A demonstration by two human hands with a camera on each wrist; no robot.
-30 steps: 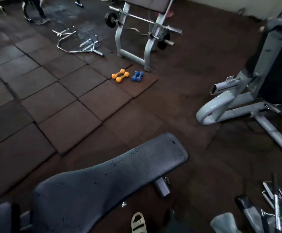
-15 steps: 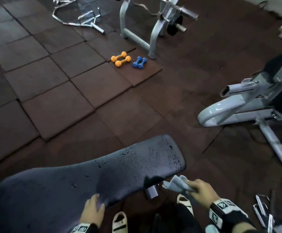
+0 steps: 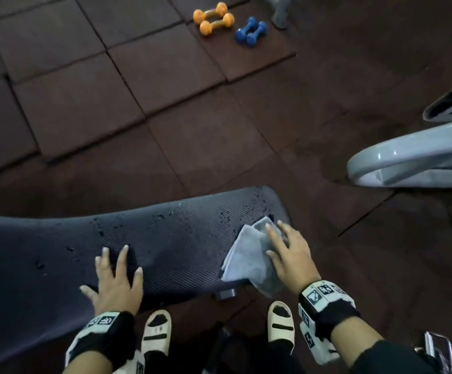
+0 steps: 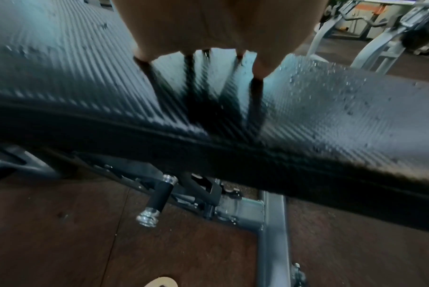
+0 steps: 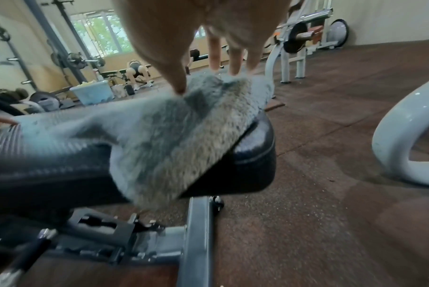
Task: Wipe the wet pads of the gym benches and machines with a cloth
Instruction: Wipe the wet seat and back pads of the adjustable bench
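A long dark ribbed bench pad (image 3: 181, 238) (image 4: 331, 108) (image 5: 36, 153) runs across the lower head view, beaded with water drops. A grey cloth (image 3: 249, 255) (image 5: 183, 126) lies on its right end and hangs over the near edge. My right hand (image 3: 287, 249) (image 5: 208, 38) presses flat on the cloth with straight fingers. My left hand (image 3: 117, 276) (image 4: 208, 25) rests on the pad's middle, fingers spread and straight, holding nothing.
Orange dumbbells (image 3: 214, 18) and blue dumbbells (image 3: 250, 31) lie on the brown rubber floor tiles beyond the bench. A grey machine frame (image 3: 413, 155) (image 5: 405, 136) curves in at the right. The bench's steel base (image 4: 269, 223) (image 5: 198, 233) and my sandalled feet (image 3: 156, 330) are below.
Both hands have come up onto the pad: the left slid forward onto its middle, the right laid the cloth flat on the right end. The head view tilted downward.
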